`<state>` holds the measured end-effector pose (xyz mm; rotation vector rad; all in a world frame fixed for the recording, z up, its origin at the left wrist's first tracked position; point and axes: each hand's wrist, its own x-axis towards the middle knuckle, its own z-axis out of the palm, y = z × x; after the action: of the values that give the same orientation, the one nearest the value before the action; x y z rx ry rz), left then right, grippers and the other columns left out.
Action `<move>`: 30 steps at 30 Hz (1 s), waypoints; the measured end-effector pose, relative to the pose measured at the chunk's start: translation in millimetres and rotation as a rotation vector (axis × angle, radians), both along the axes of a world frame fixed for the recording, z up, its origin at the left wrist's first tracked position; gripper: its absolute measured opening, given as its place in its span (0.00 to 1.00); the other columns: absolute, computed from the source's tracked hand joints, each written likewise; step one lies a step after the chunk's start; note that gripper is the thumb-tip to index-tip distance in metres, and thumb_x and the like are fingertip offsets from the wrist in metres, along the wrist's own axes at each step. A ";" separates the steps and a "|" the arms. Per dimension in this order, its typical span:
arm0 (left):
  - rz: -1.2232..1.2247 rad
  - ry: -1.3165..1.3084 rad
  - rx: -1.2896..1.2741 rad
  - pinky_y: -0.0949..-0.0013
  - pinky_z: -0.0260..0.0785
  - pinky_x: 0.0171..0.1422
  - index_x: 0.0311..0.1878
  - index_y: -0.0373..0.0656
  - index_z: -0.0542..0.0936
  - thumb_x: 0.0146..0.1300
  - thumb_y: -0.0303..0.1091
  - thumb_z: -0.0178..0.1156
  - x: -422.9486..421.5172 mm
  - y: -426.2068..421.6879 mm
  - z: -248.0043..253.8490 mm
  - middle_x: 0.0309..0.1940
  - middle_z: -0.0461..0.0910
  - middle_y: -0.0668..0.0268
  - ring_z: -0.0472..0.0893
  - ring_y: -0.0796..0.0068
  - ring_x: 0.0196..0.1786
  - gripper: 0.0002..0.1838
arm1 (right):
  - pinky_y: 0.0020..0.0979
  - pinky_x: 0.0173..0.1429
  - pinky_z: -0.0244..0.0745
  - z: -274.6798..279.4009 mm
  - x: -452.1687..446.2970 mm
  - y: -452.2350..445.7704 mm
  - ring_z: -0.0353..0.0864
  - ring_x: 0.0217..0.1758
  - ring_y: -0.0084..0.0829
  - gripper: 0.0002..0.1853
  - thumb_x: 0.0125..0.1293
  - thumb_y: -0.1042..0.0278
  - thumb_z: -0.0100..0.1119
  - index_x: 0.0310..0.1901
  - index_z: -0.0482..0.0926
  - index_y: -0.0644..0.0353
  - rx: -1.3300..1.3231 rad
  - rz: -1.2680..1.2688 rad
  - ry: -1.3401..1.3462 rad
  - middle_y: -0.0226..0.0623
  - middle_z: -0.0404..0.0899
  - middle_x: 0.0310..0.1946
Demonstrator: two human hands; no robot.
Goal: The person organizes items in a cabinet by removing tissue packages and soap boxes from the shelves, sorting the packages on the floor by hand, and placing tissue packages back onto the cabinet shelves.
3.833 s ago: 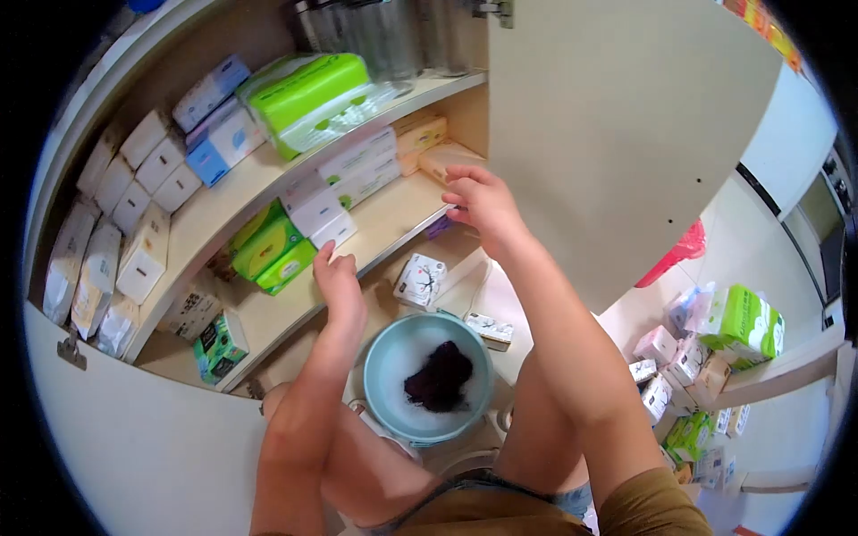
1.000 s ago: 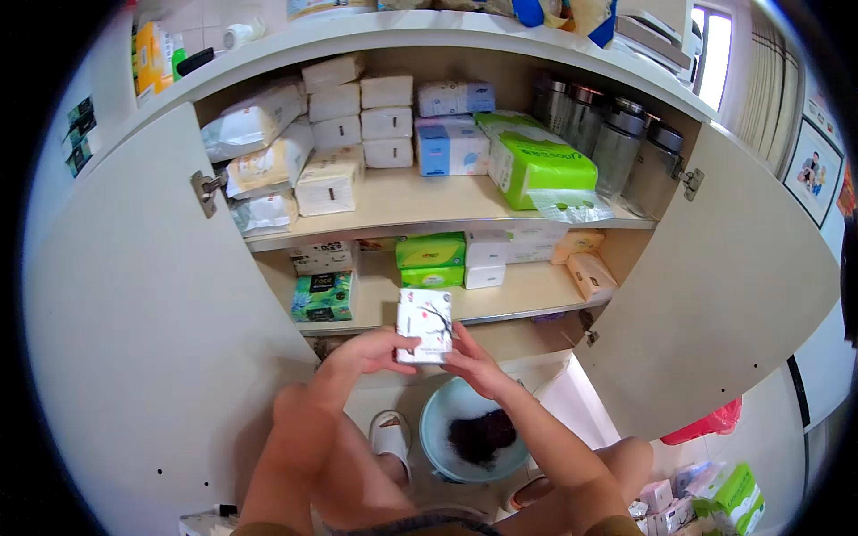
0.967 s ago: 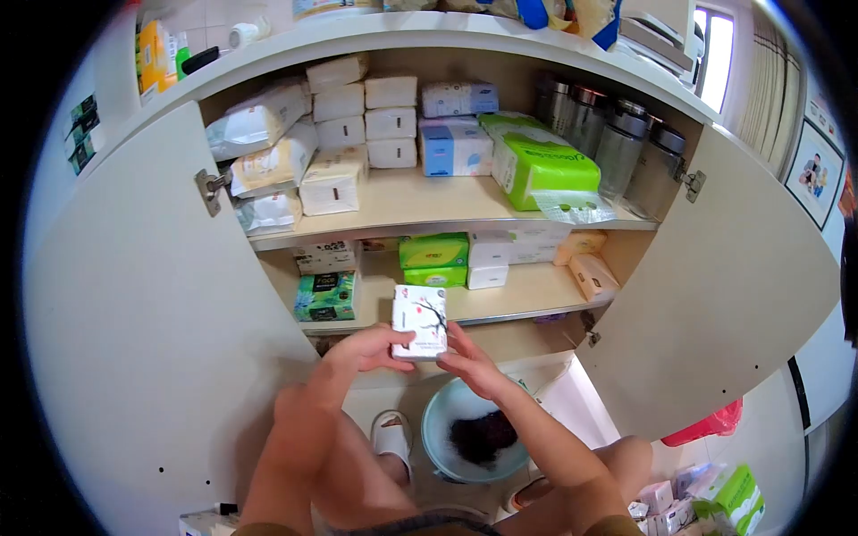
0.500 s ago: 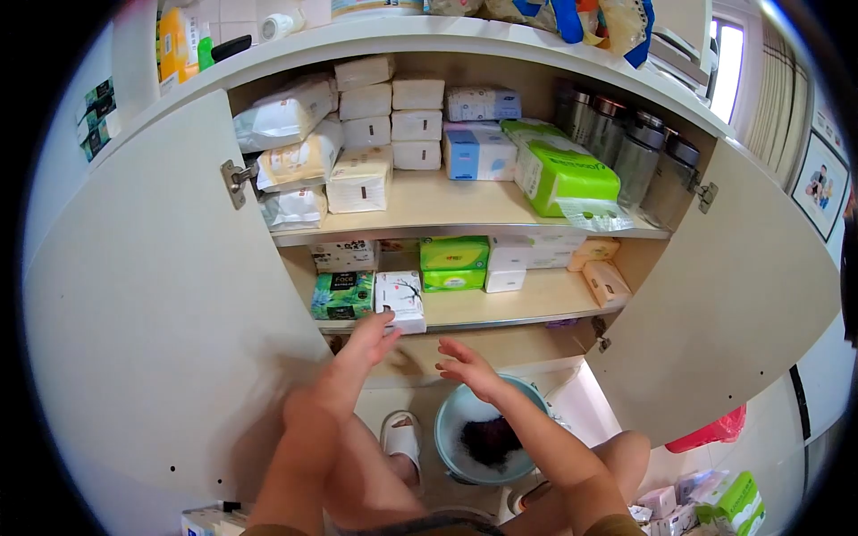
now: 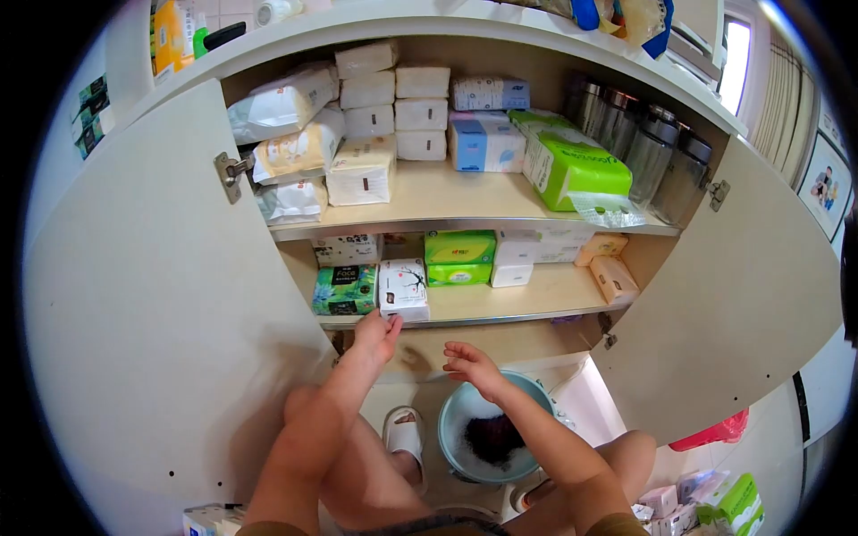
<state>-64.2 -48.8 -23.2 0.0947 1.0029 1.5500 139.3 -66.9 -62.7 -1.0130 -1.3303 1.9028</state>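
Observation:
My left hand [image 5: 379,334] is at the front edge of the lower shelf, its fingertips close against the base of a white tissue pack [image 5: 404,290] printed with a dark branch; whether they touch it is hard to tell. The fingers are partly bent and not wrapped around anything. Beside that pack, on its left, sits a dark green tissue pack [image 5: 347,290] marked "Face". My right hand [image 5: 474,368] hovers over the far rim of a light blue bucket [image 5: 444,438], fingers apart and holding nothing. Inside the bucket are suds and a dark soaked cloth-like bundle [image 5: 493,439].
Both cabinet doors [image 5: 161,313] stand wide. Tissue packs [image 5: 361,181], a large green pack [image 5: 581,170] and glass bottles [image 5: 652,161] fill the upper shelf. Green packs [image 5: 459,259] and orange packs [image 5: 615,279] sit below. More packs [image 5: 735,505] lie on the floor at right.
The white branch-print pack has slid slightly back onto the shelf, its front now near the edge. My left hand has dropped a little lower on its front. The right hand stays about the same.

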 end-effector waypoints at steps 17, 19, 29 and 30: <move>0.071 -0.191 0.173 0.64 0.63 0.57 0.42 0.29 0.60 0.46 0.09 0.38 24.4 34.8 15.5 0.42 0.62 0.56 0.66 0.59 0.47 0.17 | 0.28 0.46 0.66 -5.3 8.8 0.5 0.70 0.44 0.27 0.21 0.57 0.62 0.48 0.51 0.62 0.59 -0.001 -0.012 -0.025 0.33 0.67 0.46; 0.097 -0.208 0.165 0.65 0.62 0.57 0.42 0.29 0.59 0.46 0.09 0.38 24.5 42.4 15.5 0.42 0.61 0.56 0.66 0.58 0.47 0.17 | 0.28 0.46 0.66 -6.4 11.3 1.1 0.70 0.44 0.27 0.21 0.57 0.61 0.48 0.51 0.63 0.59 -0.003 -0.025 -0.032 0.32 0.68 0.46; 0.163 -0.257 0.112 0.66 0.63 0.55 0.45 0.33 0.58 0.44 0.09 0.37 25.8 70.8 13.3 0.44 0.60 0.59 0.66 0.62 0.46 0.21 | 0.25 0.41 0.66 -7.4 39.6 11.1 0.71 0.39 0.24 0.18 0.55 0.69 0.46 0.49 0.65 0.58 -0.021 -0.138 0.018 0.30 0.69 0.43; 0.186 -0.251 0.129 0.66 0.64 0.55 0.45 0.32 0.58 0.46 0.09 0.38 26.5 71.7 13.9 0.44 0.59 0.58 0.66 0.61 0.46 0.20 | 0.25 0.41 0.66 -4.1 45.2 13.1 0.71 0.39 0.25 0.17 0.55 0.69 0.47 0.49 0.66 0.59 -0.032 -0.184 0.012 0.31 0.70 0.43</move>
<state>-37.7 22.9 -9.3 -0.1038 0.7291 1.7471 184.5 -53.9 -66.8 -1.0981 -1.1613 1.7944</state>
